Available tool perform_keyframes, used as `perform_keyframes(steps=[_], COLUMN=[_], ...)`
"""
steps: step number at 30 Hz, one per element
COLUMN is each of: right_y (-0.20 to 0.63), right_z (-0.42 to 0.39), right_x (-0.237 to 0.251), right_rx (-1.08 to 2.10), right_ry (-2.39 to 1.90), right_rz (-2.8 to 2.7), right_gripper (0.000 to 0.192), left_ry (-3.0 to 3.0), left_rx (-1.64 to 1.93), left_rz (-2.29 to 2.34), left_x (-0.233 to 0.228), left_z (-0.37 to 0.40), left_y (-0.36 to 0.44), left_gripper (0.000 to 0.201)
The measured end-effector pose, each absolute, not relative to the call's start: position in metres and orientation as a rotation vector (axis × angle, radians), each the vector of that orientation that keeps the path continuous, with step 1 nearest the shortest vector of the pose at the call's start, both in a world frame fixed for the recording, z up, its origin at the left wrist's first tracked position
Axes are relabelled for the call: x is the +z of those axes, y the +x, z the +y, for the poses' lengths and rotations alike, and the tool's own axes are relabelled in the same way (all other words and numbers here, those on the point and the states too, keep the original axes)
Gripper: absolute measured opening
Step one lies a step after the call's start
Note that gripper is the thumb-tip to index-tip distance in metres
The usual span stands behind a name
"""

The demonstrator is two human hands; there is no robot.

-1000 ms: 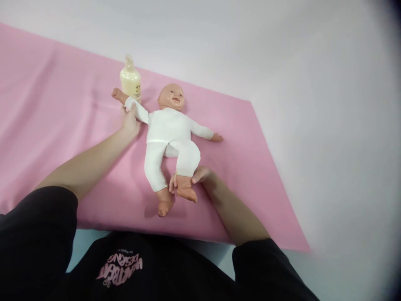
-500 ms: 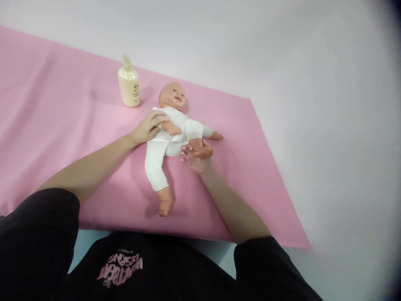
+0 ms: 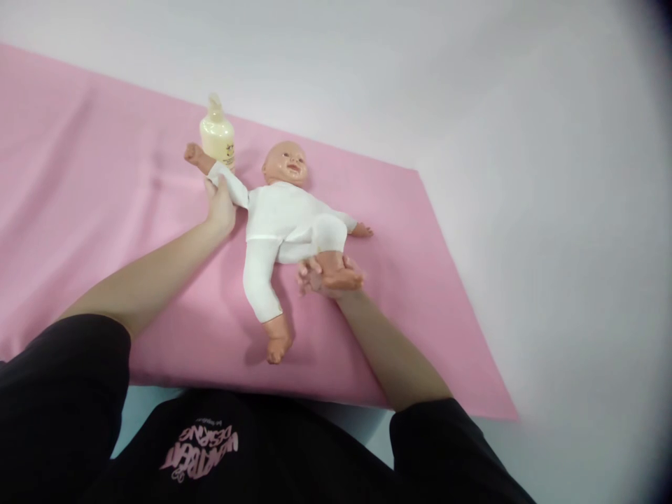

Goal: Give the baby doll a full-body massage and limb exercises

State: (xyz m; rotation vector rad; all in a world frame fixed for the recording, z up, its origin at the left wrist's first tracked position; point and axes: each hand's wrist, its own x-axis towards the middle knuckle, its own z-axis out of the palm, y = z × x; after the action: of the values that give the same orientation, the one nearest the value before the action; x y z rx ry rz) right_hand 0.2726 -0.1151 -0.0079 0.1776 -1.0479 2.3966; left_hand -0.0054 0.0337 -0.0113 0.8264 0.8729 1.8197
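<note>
A baby doll (image 3: 283,213) with a white cloth body lies on its back, head toward the far edge. My left hand (image 3: 221,204) is closed round the doll's arm (image 3: 231,183) on the left, which it holds stretched outward. Under the raised leg on the right, my right hand (image 3: 328,278) grips the doll's lower leg (image 3: 332,260) near the foot. The doll's other leg (image 3: 261,283) lies straight toward me, and its other arm (image 3: 360,229) rests out to the right.
A cream pump bottle (image 3: 216,133) stands just behind the doll's outstretched hand, partly covered by it. The pink cloth (image 3: 420,315) covers the table, with its edge running down the right side. A pale surface (image 3: 535,231) lies beyond.
My left hand has swung the doll's arm from across its chest out to the left, in front of the bottle. My right hand and the held leg have come slightly toward me.
</note>
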Motion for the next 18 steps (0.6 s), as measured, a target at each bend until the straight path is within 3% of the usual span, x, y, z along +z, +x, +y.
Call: perform_keyframes(steps=[8,18], right_y=[0.264,0.262], right_z=[-0.119,-0.123], right_x=[-0.002,-0.009], right_rx=[2.605,2.572], right_ry=[0.238,0.37], right_rz=[-1.812,-1.531], right_gripper=[0.052,0.053], left_ry=[0.523,0.771], left_rx=[1.783,1.803], left_rz=[0.807,0.818], left_x=[-0.003,0.002], left_z=[0.034,0.021], left_y=[-0.003,-0.002], left_gripper=[0.033,0.039])
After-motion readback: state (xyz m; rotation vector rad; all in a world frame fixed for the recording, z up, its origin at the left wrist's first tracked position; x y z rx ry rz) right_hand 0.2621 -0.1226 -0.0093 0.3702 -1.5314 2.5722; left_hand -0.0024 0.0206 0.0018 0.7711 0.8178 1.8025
